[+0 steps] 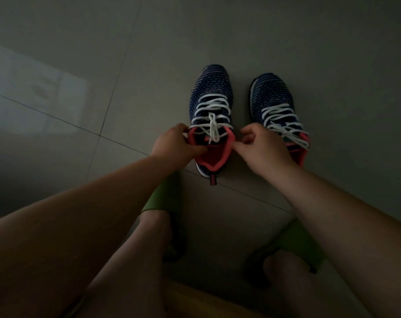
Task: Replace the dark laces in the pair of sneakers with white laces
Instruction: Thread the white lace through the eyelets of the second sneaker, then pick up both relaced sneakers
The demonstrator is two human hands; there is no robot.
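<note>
Two dark blue knit sneakers with pink collars stand side by side on the tiled floor, toes pointing away from me. The left sneaker (210,88) carries white laces (212,115) tied in a knot over its tongue. White laces (284,125) also run through the right sneaker (271,95). My left hand (174,145) grips the left side of the left sneaker's pink collar, thumb inside the opening. My right hand (261,148) pinches the right side of that same collar and hides part of the right sneaker's heel. No dark laces are in view.
My bare legs and feet in green socks (165,198) sit below the sneakers, one foot close behind the left sneaker's heel. A wooden edge (195,299) shows at the bottom. A pale window reflection (34,92) lies on the floor at left.
</note>
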